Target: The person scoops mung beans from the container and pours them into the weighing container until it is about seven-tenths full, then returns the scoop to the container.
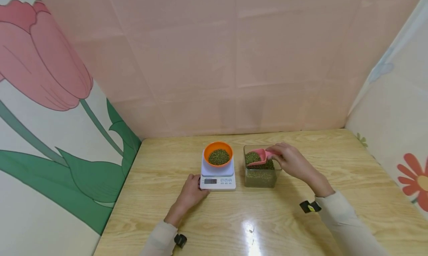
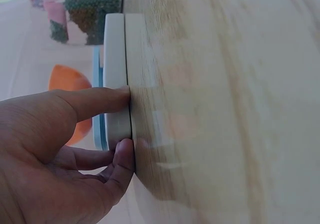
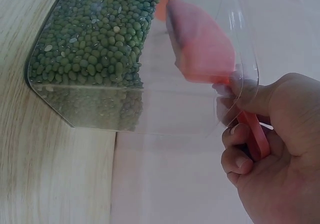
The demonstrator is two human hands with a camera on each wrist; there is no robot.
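Note:
My left hand (image 1: 193, 190) grips the front left corner of a white kitchen scale (image 1: 228, 183). In the left wrist view the thumb and fingers (image 2: 124, 156) press against the scale's edges, down at the tabletop. An orange bowl (image 1: 207, 148) with green mung beans (image 1: 219, 157) in it sits on the scale. With my right hand (image 1: 290, 160) I hold the handle of a pink scoop (image 1: 263, 154). Mung beans lie in the scoop, which is inside the mouth of a clear square container (image 1: 260, 178). In the right wrist view the scoop (image 3: 207, 48) is raised above the container's beans (image 3: 95, 38).
The wood-grain table (image 1: 160, 163) carries the scale and the container side by side, with a small gap between them. A pink cloth wall (image 1: 200, 62) stands behind it. Flower-patterned panels rise at the left and right.

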